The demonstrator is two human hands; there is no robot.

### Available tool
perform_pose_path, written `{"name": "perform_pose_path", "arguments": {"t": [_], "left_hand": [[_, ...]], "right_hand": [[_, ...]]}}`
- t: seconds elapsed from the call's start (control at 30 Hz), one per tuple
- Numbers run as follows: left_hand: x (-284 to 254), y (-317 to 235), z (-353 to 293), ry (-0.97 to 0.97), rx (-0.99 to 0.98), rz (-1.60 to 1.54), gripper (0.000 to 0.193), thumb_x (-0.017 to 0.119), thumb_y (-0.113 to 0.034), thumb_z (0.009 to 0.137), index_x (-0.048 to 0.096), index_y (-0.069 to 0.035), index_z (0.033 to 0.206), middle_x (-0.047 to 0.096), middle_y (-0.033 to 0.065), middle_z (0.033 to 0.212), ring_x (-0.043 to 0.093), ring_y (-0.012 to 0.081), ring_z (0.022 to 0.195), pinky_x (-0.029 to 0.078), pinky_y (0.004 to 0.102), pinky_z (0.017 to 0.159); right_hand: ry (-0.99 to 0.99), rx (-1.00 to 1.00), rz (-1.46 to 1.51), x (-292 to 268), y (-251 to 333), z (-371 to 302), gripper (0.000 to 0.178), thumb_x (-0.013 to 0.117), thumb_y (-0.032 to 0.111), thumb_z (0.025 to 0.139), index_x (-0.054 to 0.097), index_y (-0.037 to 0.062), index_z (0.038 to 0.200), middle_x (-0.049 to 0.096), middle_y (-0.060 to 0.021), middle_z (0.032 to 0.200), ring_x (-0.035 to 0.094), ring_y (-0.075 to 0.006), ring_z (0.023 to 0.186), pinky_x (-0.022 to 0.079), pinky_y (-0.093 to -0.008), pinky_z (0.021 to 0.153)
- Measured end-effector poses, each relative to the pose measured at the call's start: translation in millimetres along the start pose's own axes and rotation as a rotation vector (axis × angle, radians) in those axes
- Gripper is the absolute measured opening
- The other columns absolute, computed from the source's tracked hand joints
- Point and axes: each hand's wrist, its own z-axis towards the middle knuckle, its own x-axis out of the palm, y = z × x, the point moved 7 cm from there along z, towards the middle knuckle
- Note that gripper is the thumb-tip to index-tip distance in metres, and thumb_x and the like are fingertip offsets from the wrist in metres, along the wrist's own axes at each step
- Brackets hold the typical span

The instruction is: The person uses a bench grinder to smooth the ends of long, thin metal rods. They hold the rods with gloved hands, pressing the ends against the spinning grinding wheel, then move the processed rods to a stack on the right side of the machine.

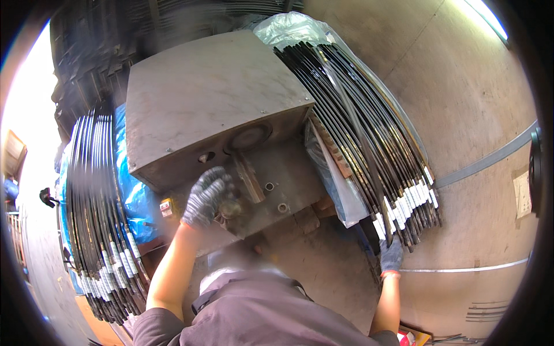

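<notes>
My left hand (pixel 205 197), in a striped grey glove, is raised just in front of the grey metal machine (pixel 213 86). Its fingers are curled, and whatever they may hold is hidden. Beside it sits a dark, blurred lump (pixel 231 210) on the machine's front ledge. My right hand (pixel 391 255), gloved too, is low at the right with its fingers closed round the near end of a long dark metal rod (pixel 362 135). That rod slants across the top of the right-hand stack of black rods (pixel 375 124), several of which carry white labels near their ends.
A second stack of labelled rods (pixel 98 202) lies left of the machine, beside blue plastic sheeting (pixel 133 199). Clear plastic (pixel 294 29) covers the right stack's far end. A small yellow-and-red box (pixel 167 207) sits by the machine's left corner. Short tubular pieces (pixel 282 207) stand on the ledge.
</notes>
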Motion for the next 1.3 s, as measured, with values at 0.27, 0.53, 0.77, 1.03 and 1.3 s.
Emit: {"name": "perform_pose_path", "arguments": {"t": [0.27,0.53,0.77,1.03,1.3], "left_hand": [[-117,-2,-76,-0.297,0.183,0.347,0.037,0.059,0.0,0.082,0.049,-0.003,0.117,0.058,0.0049,0.105,0.056,0.0136,0.094,0.046,0.0264,0.08],[-190,-90,-161,-1.021,0.185,1.473,0.061,0.071,-0.018,0.072,0.043,-0.001,0.123,0.05,0.0177,0.121,0.047,0.0278,0.114,0.038,0.0356,0.097],[-261,-102,-167,-1.232,-0.562,1.757,0.072,0.062,-0.029,0.076,0.029,-0.001,0.134,0.035,0.021,0.135,0.033,0.0335,0.126,0.028,0.0414,0.104],[-285,-116,-153,-1.211,-0.606,1.621,0.067,0.059,-0.016,0.071,0.034,-0.001,0.131,0.056,0.024,0.109,0.056,0.0319,0.104,0.045,0.0385,0.087],[-272,-118,-153,-1.15,-0.264,1.34,0.039,0.054,-0.011,0.073,0.051,0.001,0.11,0.059,0.0245,0.101,0.057,0.0375,0.097,0.046,0.0416,0.082]], "right_hand": [[0.027,-0.039,-0.164,4,71,191,0.054,0.059,0.045,0.078,0.057,-0.0015,0.105,0.059,-0.0262,0.101,0.055,-0.0394,0.098,0.043,-0.0421,0.085],[-0.232,-0.203,-0.348,8,80,252,0.054,0.06,0.032,0.08,0.047,-0.0022,0.12,0.049,-0.0212,0.122,0.044,-0.0343,0.115,0.035,-0.0395,0.098],[-0.311,-0.422,0.015,20,127,186,0.048,0.062,0.022,0.081,0.046,0.0004,0.121,0.048,-0.0194,0.122,0.045,-0.0328,0.114,0.036,-0.0394,0.098],[-0.162,-0.234,0.158,5,85,85,0.048,0.064,0.009,0.078,0.046,-0.0014,0.12,0.05,-0.0194,0.12,0.049,-0.0319,0.111,0.038,-0.0376,0.096],[-0.14,-0.141,0.614,12,57,25,0.036,0.061,0.007,0.081,0.053,-0.0029,0.114,0.056,-0.0167,0.109,0.051,-0.0249,0.105,0.039,-0.0339,0.093]]}}
